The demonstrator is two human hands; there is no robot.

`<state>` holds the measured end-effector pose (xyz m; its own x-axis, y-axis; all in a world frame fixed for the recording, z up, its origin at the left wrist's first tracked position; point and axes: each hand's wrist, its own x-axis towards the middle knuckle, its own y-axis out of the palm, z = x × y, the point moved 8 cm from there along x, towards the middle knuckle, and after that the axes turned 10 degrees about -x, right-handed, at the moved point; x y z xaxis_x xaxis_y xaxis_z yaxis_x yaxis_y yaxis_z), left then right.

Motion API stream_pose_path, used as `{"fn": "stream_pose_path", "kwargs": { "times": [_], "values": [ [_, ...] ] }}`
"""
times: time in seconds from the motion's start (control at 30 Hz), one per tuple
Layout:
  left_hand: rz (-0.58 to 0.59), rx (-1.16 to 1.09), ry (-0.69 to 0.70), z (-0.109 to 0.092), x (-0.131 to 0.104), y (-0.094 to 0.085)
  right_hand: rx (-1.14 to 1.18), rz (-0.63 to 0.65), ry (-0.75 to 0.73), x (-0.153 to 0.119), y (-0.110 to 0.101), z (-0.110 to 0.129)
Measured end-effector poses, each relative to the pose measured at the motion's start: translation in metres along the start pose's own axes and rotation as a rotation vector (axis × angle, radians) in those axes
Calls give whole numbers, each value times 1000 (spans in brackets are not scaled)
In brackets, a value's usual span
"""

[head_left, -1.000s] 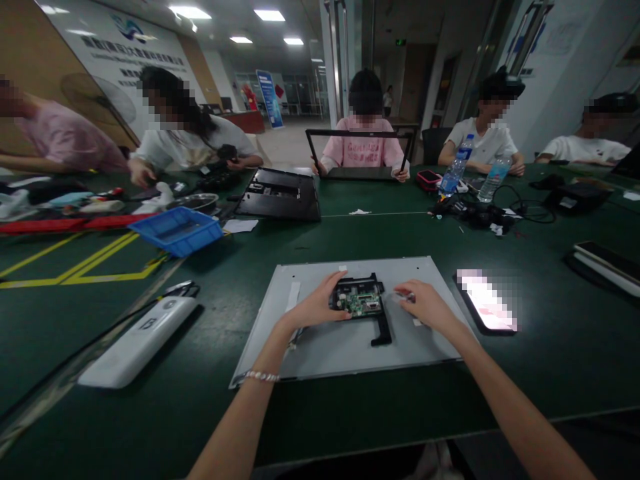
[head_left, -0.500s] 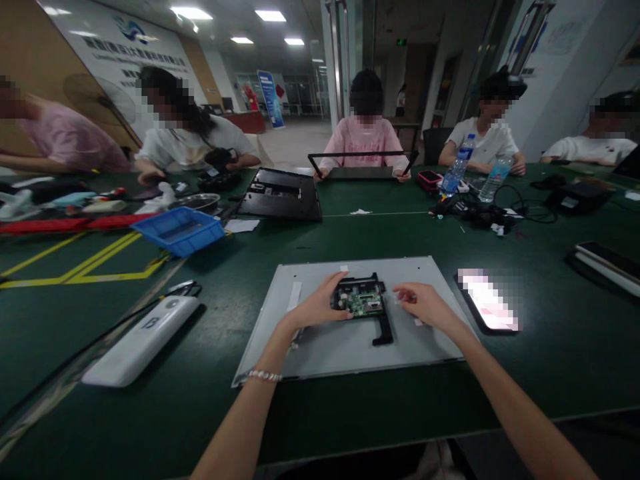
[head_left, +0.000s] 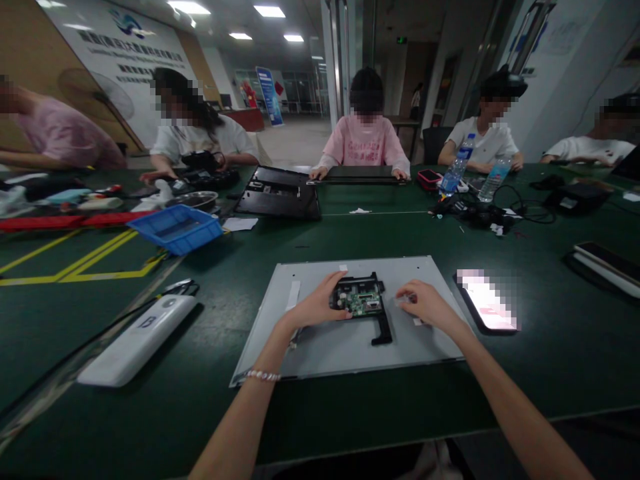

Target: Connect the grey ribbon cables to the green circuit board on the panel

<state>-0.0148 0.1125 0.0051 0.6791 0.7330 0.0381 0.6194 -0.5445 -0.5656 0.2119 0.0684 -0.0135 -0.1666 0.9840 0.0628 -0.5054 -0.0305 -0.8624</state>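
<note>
A small green circuit board [head_left: 364, 304] in a black plastic bracket [head_left: 384, 329] lies over a pale flat panel [head_left: 330, 357] in front of me. My left hand [head_left: 320, 305] is closed on the left side of the board and bracket, thumb at the near edge and fingers at the far edge. To the right of the bracket, apart from it, my right hand [head_left: 426, 305] has its fingers curled together above the panel. Something small and whitish shows at those fingertips, too faint to name. Under that hand lies a small white tab [head_left: 418, 321].
A lit phone [head_left: 487, 303] lies right of the panel, a white power bank [head_left: 140, 340] with a cable to the left. Farther off are a blue tray [head_left: 177, 230], a black laptop casing [head_left: 277, 193] and water bottles [head_left: 457, 167]. Several people sit across the table.
My left hand stays on the board. My right hand has shifted slightly, its fingers more curled. Across the table, a person has lowered a black frame onto a dark panel.
</note>
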Motion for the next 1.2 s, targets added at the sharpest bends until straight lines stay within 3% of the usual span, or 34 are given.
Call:
{"fn": "stream_pose_path", "kwargs": {
  "times": [0.33,0.57,0.8,1.07,1.2],
  "values": [
    [4,7,50,2,1,1,24,-62,-23,1,2,0],
    [11,-7,30,3,1,1,116,-194,-51,3,-6,2],
    [2,-19,41,3,1,2,-4,-247,-64,4,-8,-5],
    [2,-13,38,5,0,2,53,-108,-78,4,1,-8],
    [-5,-8,36,4,0,1,47,-111,-67,4,3,-9]
  ]
}}
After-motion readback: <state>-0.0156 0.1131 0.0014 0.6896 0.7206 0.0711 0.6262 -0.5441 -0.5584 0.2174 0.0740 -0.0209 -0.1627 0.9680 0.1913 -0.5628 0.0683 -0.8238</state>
